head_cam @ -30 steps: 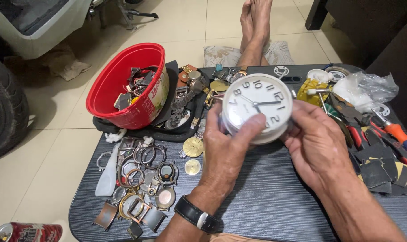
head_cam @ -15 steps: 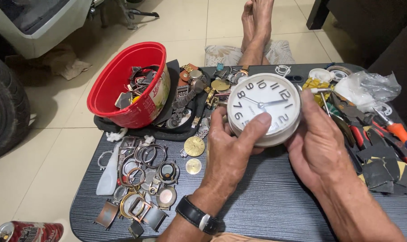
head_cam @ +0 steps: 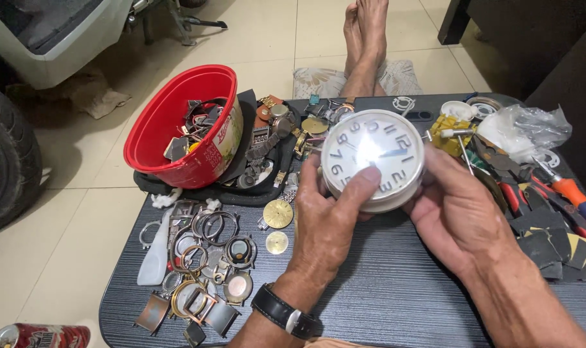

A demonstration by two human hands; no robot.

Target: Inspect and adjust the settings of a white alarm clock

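While both hands cradle it above the dark table (head_cam: 396, 290), the round white clock (head_cam: 373, 158) sits tilted, face up, dial skewed. Left hand (head_cam: 325, 225) wraps the near rim, thumb laid on the glass; right hand (head_cam: 457, 209) cups the right side. Step in hand looks like inspection, turning it over. Next move likely calls for a firm two-handed hold. Red bowl (head_cam: 177, 125) of parts left; watch cases (head_cam: 203, 258) nearby.

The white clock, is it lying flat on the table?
No, the white clock is held above the table, gripped between the left hand and the right hand.
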